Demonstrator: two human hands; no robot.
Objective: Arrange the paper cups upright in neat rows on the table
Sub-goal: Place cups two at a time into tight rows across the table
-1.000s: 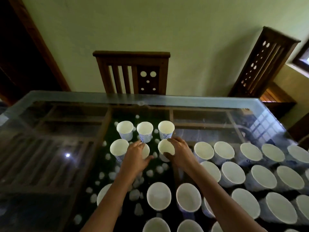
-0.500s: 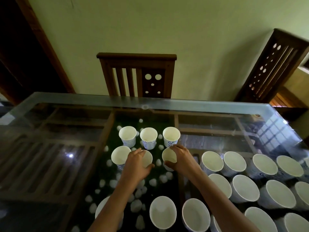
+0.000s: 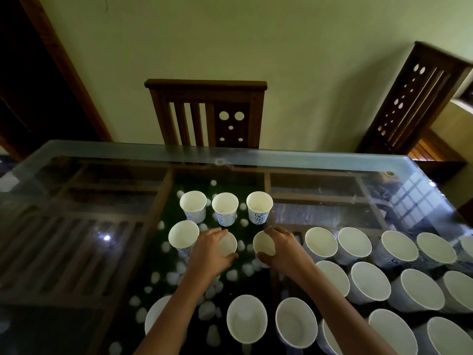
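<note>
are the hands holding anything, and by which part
Each grips a cup's upper wall near the rim: the left hand the second row's middle paper cup, the right hand the paper cup to its right.

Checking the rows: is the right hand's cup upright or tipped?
Upright: the cup in the right hand has its open mouth facing up.

1. The left grip (image 3: 210,252) is stretched forward, palm down, with the fingers curled over the far rim of the left cup (image 3: 228,244) and the thumb on its near side.
2. The right grip (image 3: 284,248) mirrors it, with fingers and thumb curled round the right cup (image 3: 263,245).
3. The bare left forearm (image 3: 174,311) and right forearm (image 3: 340,311) enter from the bottom edge and converge; the hands sit side by side, apart.
</note>
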